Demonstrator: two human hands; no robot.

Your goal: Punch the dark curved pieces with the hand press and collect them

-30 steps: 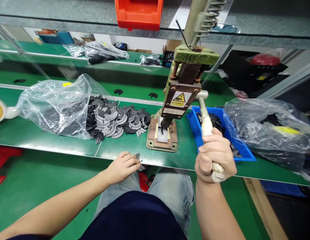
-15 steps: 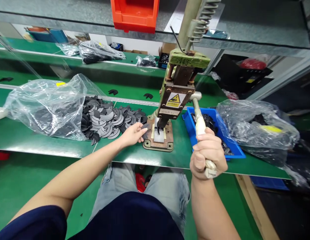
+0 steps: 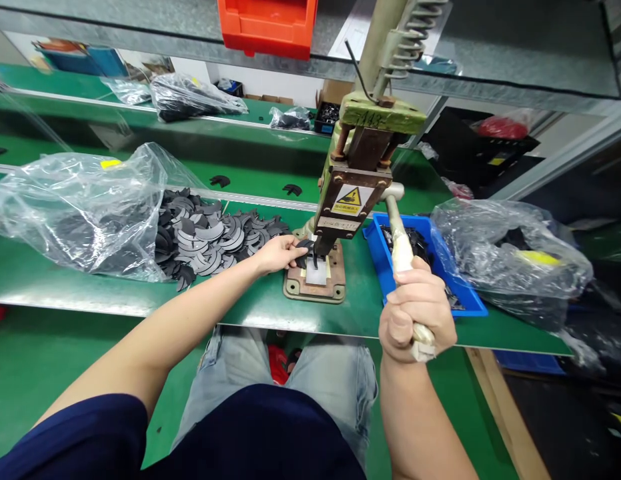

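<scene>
left hand (image 3: 277,255) fingers pinch black piece (image 3: 304,245) under the press; right hand (image 3: 415,313) grips lever (image 3: 401,247)

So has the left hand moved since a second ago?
Yes. The left hand has gone from the table's near edge forward to the press base, holding a dark curved piece under the punch.

- Orange bin (image 3: 267,25) on the overhead shelf, far centre.
- Clear bag (image 3: 510,257) at right on the bench (image 3: 140,293).
- Black-filled bags (image 3: 190,100) on the far-left bench.
</scene>
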